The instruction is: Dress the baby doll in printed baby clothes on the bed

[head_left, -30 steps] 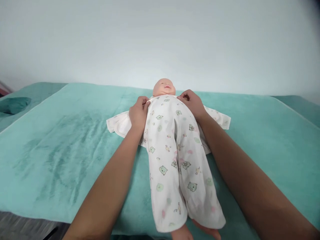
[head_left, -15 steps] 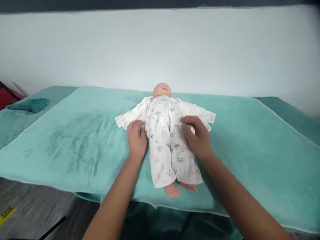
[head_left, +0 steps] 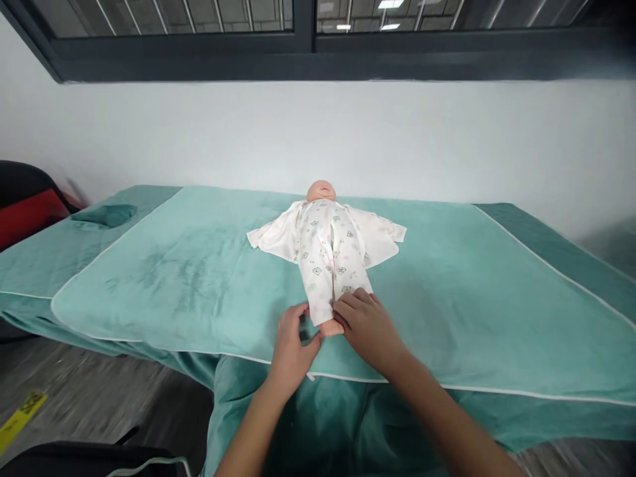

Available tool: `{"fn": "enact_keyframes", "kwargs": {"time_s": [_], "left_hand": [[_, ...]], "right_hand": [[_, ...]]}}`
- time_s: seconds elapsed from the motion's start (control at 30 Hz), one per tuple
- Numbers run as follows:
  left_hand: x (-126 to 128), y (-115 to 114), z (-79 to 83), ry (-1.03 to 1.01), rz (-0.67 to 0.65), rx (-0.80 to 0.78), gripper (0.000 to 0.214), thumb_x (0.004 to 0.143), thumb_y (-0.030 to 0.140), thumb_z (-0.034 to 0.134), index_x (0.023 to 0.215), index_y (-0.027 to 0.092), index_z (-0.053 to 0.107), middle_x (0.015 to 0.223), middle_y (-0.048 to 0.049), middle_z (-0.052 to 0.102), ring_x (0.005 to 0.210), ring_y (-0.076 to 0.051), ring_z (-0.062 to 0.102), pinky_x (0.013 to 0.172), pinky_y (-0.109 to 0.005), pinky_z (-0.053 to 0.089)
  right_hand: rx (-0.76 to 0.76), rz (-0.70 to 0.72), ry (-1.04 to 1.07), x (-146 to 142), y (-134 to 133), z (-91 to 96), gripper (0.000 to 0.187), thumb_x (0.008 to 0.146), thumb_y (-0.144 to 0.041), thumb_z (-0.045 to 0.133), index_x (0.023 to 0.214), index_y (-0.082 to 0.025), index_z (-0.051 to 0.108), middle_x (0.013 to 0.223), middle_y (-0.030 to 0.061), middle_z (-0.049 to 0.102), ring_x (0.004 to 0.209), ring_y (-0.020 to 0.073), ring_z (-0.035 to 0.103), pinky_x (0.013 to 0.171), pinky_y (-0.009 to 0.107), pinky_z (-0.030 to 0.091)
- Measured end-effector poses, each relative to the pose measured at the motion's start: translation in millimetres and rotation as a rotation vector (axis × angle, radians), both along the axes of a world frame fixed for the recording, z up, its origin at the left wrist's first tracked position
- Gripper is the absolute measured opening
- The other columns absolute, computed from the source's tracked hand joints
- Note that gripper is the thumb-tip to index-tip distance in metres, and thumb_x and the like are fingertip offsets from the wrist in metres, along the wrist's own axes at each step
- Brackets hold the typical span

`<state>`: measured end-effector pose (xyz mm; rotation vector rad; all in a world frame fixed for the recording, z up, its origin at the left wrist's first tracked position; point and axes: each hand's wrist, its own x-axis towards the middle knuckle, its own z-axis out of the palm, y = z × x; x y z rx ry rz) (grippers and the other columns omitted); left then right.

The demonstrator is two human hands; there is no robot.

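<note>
A baby doll [head_left: 320, 191] lies on its back on the green-covered bed, dressed in a loose white printed top [head_left: 279, 233] and white printed trousers [head_left: 318, 275]. Its sleeves spread out to both sides. My left hand [head_left: 293, 351] is at the left trouser hem, thumb and fingers apart, with the thumb tip beside the bare foot [head_left: 331, 327]. Over the right trouser cuff curls my right hand [head_left: 368, 328], its fingers on the cloth. The doll's other foot is hidden behind that hand.
The green bed cover [head_left: 447, 298] has a white-piped edge and a face hole [head_left: 106, 215] at the left. Behind stands a white wall [head_left: 318, 132] below a dark window frame [head_left: 199, 63]. A black-and-red chair [head_left: 30, 205] is at far left.
Both hands have moved from beside the doll's torso down to its trouser hems. The head view has tilted up, bringing the window into sight, and the doll looks smaller.
</note>
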<state>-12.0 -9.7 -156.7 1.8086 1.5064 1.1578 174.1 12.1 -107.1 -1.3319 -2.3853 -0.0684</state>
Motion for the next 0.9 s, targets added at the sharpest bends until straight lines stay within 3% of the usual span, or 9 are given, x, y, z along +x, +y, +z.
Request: {"fn": "enact_keyframes", "kwargs": {"time_s": [0.13, 0.27, 0.43, 0.57, 0.67, 0.77, 0.9], "left_hand": [[3, -10, 7.5, -0.072, 0.073, -0.053, 0.026, 0.090, 0.027, 0.050, 0.115, 0.023, 0.057, 0.113, -0.0085, 0.066, 0.107, -0.024, 0.062, 0.098, -0.043, 0.049], [-3, -19, 12.7, -0.062, 0.122, -0.005, 0.022, 0.086, 0.020, 0.047, 0.104, 0.025, 0.059, 0.106, -0.0064, 0.065, 0.105, -0.023, 0.062, 0.095, -0.039, 0.051], [-14, -16, 10.5, -0.019, 0.071, 0.014, 0.028, 0.081, 0.012, 0.044, 0.101, 0.025, 0.060, 0.095, -0.0041, 0.063, 0.094, -0.021, 0.062, 0.089, -0.036, 0.052], [-27, 16, 7.5, 0.149, 0.137, 0.045, 0.029, 0.082, 0.011, 0.045, 0.103, 0.021, 0.062, 0.106, -0.0071, 0.065, 0.105, -0.023, 0.061, 0.096, -0.037, 0.049], [-32, 51, 12.0, 0.403, 0.144, 0.004, 0.035, 0.085, 0.012, 0.045, 0.113, 0.022, 0.063, 0.116, -0.0077, 0.065, 0.112, -0.025, 0.060, 0.096, -0.037, 0.049], [-30, 84, 22.0, 0.604, 0.106, -0.079, 0.036, 0.092, 0.018, 0.043, 0.123, 0.025, 0.061, 0.121, -0.0078, 0.066, 0.105, -0.026, 0.064, 0.084, -0.037, 0.050], [-23, 117, 33.3, 0.680, 0.079, -0.143, 0.035, 0.096, 0.025, 0.041, 0.127, 0.024, 0.057, 0.120, -0.0102, 0.066, 0.096, -0.027, 0.066, 0.076, -0.036, 0.048]], "right_hand": [[-0.059, 0.047, 0.116, -1, -12, -0.9, 0.008, 0.093, -0.019, 0.057, 0.088, -0.023, 0.063, 0.085, 0.0055, 0.067, 0.087, 0.0242, 0.054, 0.075, 0.039, 0.039], [-0.076, 0.094, 0.273, 13, -29, -3.1, 0.013, 0.096, -0.021, 0.053, 0.098, -0.026, 0.065, 0.095, 0.0060, 0.067, 0.094, 0.0251, 0.058, 0.083, 0.043, 0.046], [-0.081, -0.061, 0.562, 48, -36, -20.8, 0.031, 0.096, -0.026, 0.054, 0.127, -0.032, 0.055, 0.126, 0.0104, 0.059, 0.116, 0.0277, 0.058, 0.096, 0.049, 0.050], [-0.281, 0.017, 0.587, 61, -29, -38.3, 0.031, 0.095, -0.024, 0.052, 0.125, -0.030, 0.056, 0.129, 0.0087, 0.058, 0.120, 0.0253, 0.058, 0.100, 0.046, 0.051], [-0.271, -0.083, 0.584, 59, -25, -40.7, 0.018, 0.094, -0.021, 0.050, 0.108, -0.027, 0.061, 0.109, 0.0078, 0.064, 0.101, 0.0252, 0.064, 0.088, 0.045, 0.054], [-0.326, -0.054, 0.577, 60, -25, -27.7, 0.010, 0.095, -0.024, 0.050, 0.094, -0.026, 0.060, 0.095, 0.0052, 0.065, 0.086, 0.0227, 0.063, 0.076, 0.040, 0.053], [-0.450, 0.059, 0.635, 77, -12, -5.9, 0.011, 0.096, -0.029, 0.050, 0.096, -0.026, 0.060, 0.096, 0.0031, 0.066, 0.089, 0.0209, 0.064, 0.081, 0.036, 0.052]]}}
